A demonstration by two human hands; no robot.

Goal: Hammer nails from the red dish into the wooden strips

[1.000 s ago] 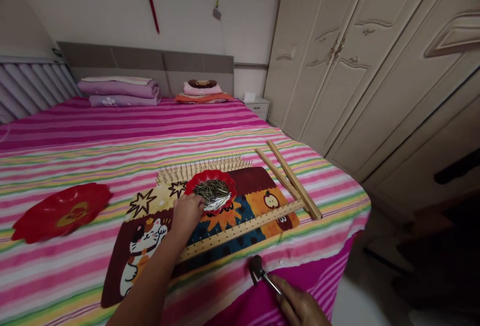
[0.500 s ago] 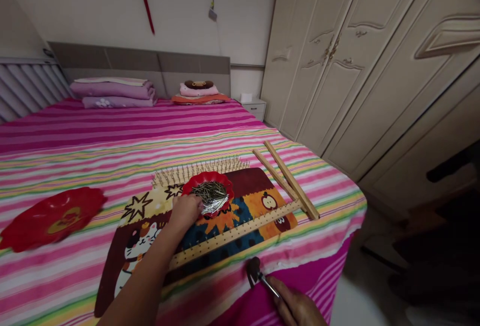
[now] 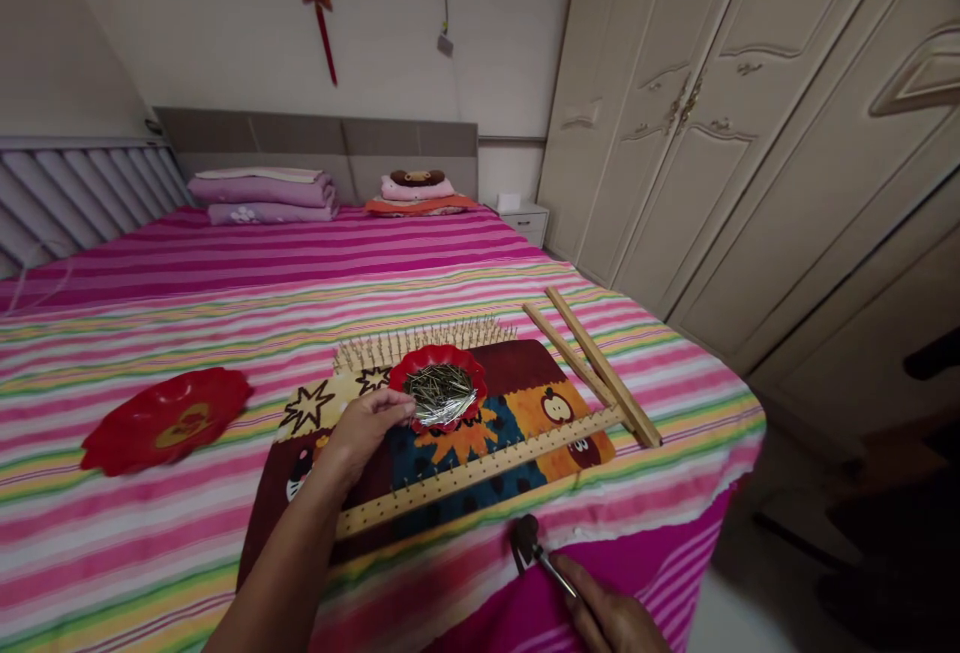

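Observation:
My left hand [image 3: 371,420] is at the left rim of a scalloped red bowl [image 3: 474,361] full of thin metal nails [image 3: 441,395]. Its thumb and fingertips are pinched together; what is between them is too small to make out. At the lower right, my right hand [image 3: 613,615] is wrapped around the shaft of a claw hammer [image 3: 528,535], whose dark head rests near the bed's front edge. Between the hands lies a wooden strip [image 3: 487,466] with rows of holes, several of them with nails standing upright. A patterned mat [image 3: 517,370] lies under bowl and strip.
Behind the bowl lies a wooden strip bristling with upright nails [image 3: 420,338]. Two bare wooden strips [image 3: 600,358] lie to the right. A red lid-like dish [image 3: 169,421] is on the left of the striped bed. Folded quilts [image 3: 266,195] and a wardrobe [image 3: 675,133] stand beyond.
My left hand has drawn back from the nails to the bowl's left rim, fingers pinched. My right hand keeps its hold on the hammer. The camera view has shifted slightly.

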